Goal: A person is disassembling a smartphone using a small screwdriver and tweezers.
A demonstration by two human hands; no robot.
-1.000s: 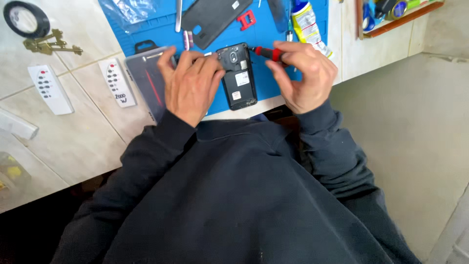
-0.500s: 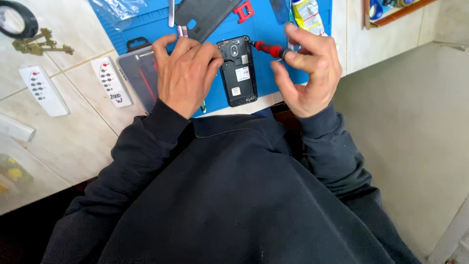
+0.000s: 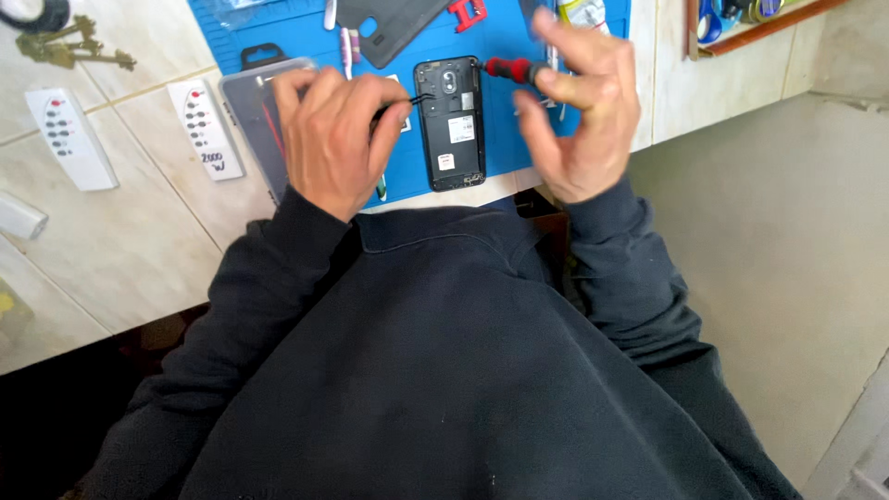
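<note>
Left hand [image 3: 335, 139] pinches black tweezers [image 3: 417, 100], tips at the opened smartphone [image 3: 451, 122]'s upper left edge. Right hand [image 3: 579, 111], at 3 o'clock of the phone, grips a red-handled screwdriver [image 3: 509, 69]. The phone lies on the blue mat [image 3: 500, 37] on the worktop [image 3: 120, 231]. Advisable: steady wrists, light tip pressure.

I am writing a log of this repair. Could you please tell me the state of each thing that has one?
phone: flat on the blue mat, back cover off, insides showing
back cover: removed, lying on the mat
left hand: holds thin black tweezers at the phone's edge
right hand: pinches a red-handled screwdriver
</note>
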